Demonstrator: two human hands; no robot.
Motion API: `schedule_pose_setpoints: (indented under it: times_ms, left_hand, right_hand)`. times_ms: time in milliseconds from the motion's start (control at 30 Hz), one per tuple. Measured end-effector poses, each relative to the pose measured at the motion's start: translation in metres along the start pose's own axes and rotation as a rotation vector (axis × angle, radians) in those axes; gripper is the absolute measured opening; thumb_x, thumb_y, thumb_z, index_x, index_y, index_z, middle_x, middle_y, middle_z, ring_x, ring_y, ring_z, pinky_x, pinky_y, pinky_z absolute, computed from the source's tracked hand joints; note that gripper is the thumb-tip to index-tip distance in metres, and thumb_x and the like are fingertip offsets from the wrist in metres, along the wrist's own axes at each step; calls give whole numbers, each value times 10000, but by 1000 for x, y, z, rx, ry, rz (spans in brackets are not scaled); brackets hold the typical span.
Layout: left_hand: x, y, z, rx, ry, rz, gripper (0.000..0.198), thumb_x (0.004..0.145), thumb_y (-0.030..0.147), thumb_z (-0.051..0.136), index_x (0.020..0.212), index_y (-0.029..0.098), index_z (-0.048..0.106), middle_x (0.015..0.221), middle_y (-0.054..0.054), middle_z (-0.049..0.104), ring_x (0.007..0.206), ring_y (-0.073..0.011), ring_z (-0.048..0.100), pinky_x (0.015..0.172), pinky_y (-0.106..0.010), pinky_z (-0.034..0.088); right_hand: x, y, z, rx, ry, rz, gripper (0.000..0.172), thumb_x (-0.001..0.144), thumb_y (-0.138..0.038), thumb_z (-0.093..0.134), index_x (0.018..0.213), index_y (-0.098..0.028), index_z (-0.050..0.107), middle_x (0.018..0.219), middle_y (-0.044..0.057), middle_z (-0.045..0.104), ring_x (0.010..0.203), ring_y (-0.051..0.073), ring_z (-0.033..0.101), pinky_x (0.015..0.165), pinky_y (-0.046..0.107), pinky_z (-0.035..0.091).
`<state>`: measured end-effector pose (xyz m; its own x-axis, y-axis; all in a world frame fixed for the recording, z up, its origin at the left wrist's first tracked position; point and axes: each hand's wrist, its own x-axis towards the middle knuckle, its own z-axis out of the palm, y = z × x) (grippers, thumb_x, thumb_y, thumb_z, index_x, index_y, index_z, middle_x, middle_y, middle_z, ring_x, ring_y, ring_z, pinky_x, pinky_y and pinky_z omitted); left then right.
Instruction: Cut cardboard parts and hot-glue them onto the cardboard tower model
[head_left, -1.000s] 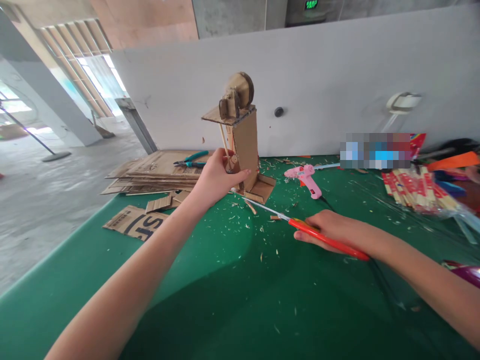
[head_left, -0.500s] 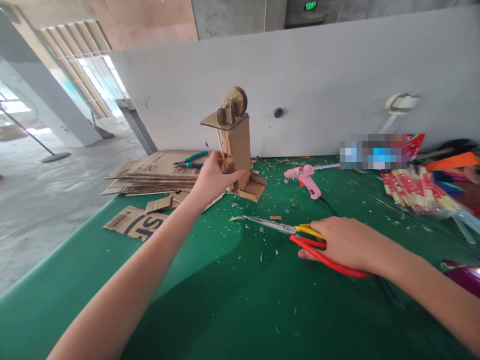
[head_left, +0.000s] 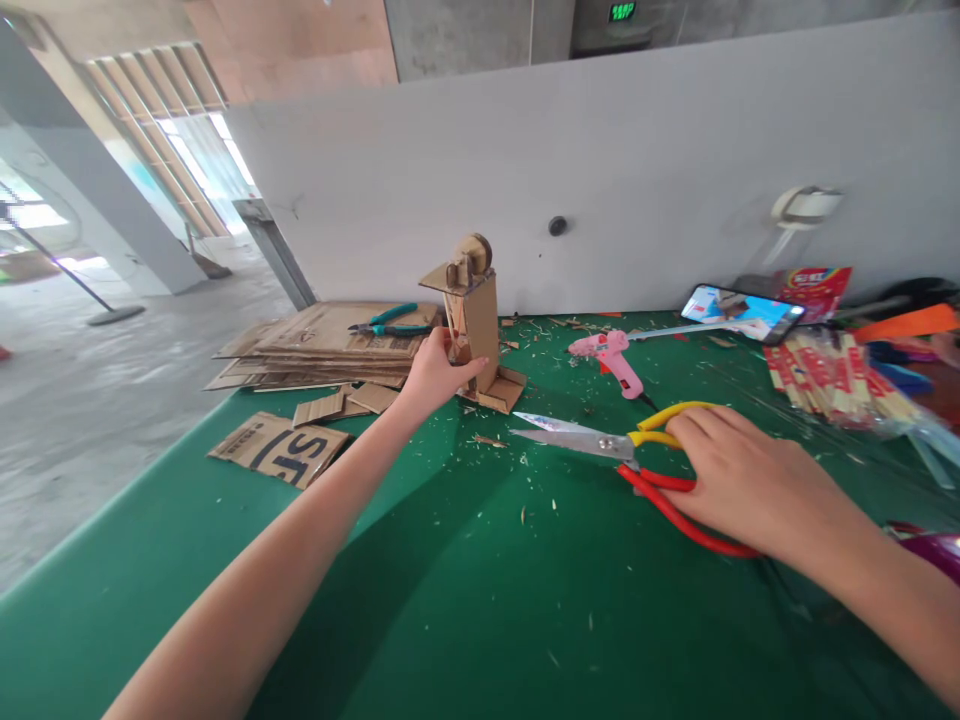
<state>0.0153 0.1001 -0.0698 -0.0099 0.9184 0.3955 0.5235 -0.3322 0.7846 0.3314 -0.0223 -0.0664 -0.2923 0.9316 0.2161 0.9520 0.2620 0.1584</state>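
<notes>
A cardboard model (head_left: 484, 325) stands upright on the green table, with a round piece on its flat top and a small tray at its foot. My left hand (head_left: 439, 372) grips the model's lower left side between thumb and fingers. In my right hand (head_left: 739, 470) are scissors (head_left: 600, 442) with one yellow and one red handle. Their blades are parted slightly and point left, just in front of the model. Small scraps lie around the blade tips.
Stacked cardboard sheets (head_left: 300, 340) carry teal-handled pliers (head_left: 394, 325) at the back left. Loose cardboard pieces (head_left: 277, 447) lie nearer. A pink glue gun (head_left: 615, 360) is right of the model. Farther right are a phone (head_left: 742, 312) and wrapped sticks (head_left: 825, 385).
The model has come down and back onto the table, my left hand moving with it. My right hand has shifted right and the scissor blades have opened somewhat.
</notes>
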Motion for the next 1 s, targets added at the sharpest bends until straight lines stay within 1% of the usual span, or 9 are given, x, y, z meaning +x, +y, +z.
schedule_pose_setpoints:
  times_ms: [167,267,400,533,600,733,800,867,1000]
  left_hand:
    - [4,-7,-4,18,-34,26,527,682,392,690,1119,170,497,1079,-107,637,963,-232,606,829,-388,465]
    - [5,-7,-6,-18,-63,11,544,682,374,690,1143,165,490,1079,-108,643,956,-223,610,833,-380,464]
    - [4,-3,-8,-60,-82,-5,567,673,338,701,1164,165,477,1087,-104,640,956,-218,611,830,-370,468]
    - [2,3,-10,-88,-79,-6,564,669,296,709,1165,162,477,1050,-93,649,943,-219,614,817,-370,477]
    - [1,7,-12,-116,-90,-12,556,670,268,706,1162,153,476,1052,-93,647,946,-217,612,810,-360,483]
    - [0,13,-16,-179,-168,23,556,666,243,708,1168,154,485,1118,-100,626,988,-225,597,838,-363,477]
    - [-2,15,-18,-191,-216,55,574,670,246,709,1194,170,487,1161,-100,610,1037,-235,578,869,-376,465]
    - [-4,17,-17,-178,-252,58,570,684,256,703,1209,182,491,1188,-101,598,1062,-242,565,884,-392,459]
    - [-8,21,-11,-124,-273,54,562,691,270,701,1209,180,502,1190,-110,595,1022,-236,582,869,-403,469]
  right_hand:
    - [1,18,-9,-52,-189,155,430,800,-503,440,914,-125,612,1042,199,636,959,350,592,703,429,473]
    - [-1,24,-23,-4,-344,322,456,797,-590,387,874,-210,628,979,158,674,841,357,632,649,433,438]
    - [-13,26,-33,7,-393,526,475,778,-669,354,761,-284,632,837,140,695,766,382,639,605,437,385]
    - [-31,36,-20,17,-427,595,449,786,-635,372,633,-270,583,807,157,679,695,342,635,587,423,382]
    - [-35,45,-12,-16,-462,686,406,775,-603,414,621,-258,563,808,151,667,678,322,630,584,404,394]
    - [-22,66,-2,-3,-548,725,384,791,-534,451,681,-198,600,799,176,645,672,298,628,582,357,409]
    - [-8,75,1,-6,-519,666,342,813,-424,472,692,-149,634,780,200,645,652,279,629,569,336,397]
    - [9,81,6,-19,-410,576,292,799,-325,514,694,-97,662,733,221,645,614,267,622,531,325,369]
    - [41,85,19,-22,-223,472,265,750,-285,619,706,-35,694,660,234,641,609,273,619,503,320,335]
